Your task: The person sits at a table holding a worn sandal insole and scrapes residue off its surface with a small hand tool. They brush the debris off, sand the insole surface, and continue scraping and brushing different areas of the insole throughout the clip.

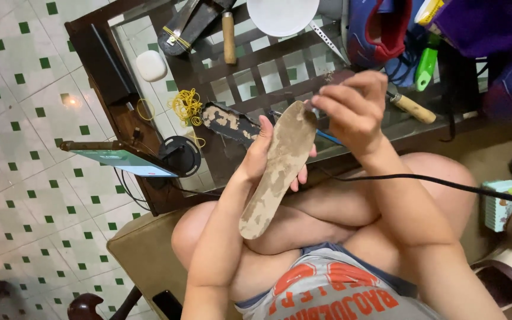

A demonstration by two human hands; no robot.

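Scanning left to right: a phone (127, 161) was seen propped at the table (93, 44) edge, a white case (151, 65) and a heap of yellow rubber bands (187, 106) beyond it, and a dark sole piece (230, 122) with patchy residue laid flat on the glass. The worn insole (277, 169) was held upright-tilted over the lap, just in front of the table edge, clasped from behind by the left hand (262, 157), thumb on the near edge, fingers wrapped behind. The right hand (351, 109) was pinched shut at the insole's toe end; something thin seemed gripped, but what exactly couldn't be told. Judged step: toe-end surface being picked or scraped clean of old residue. Next move would call for a steady left-hand hold and fine fingertip work along the edge. A wooden-handled tool (411, 108) lay just beside the right hand.
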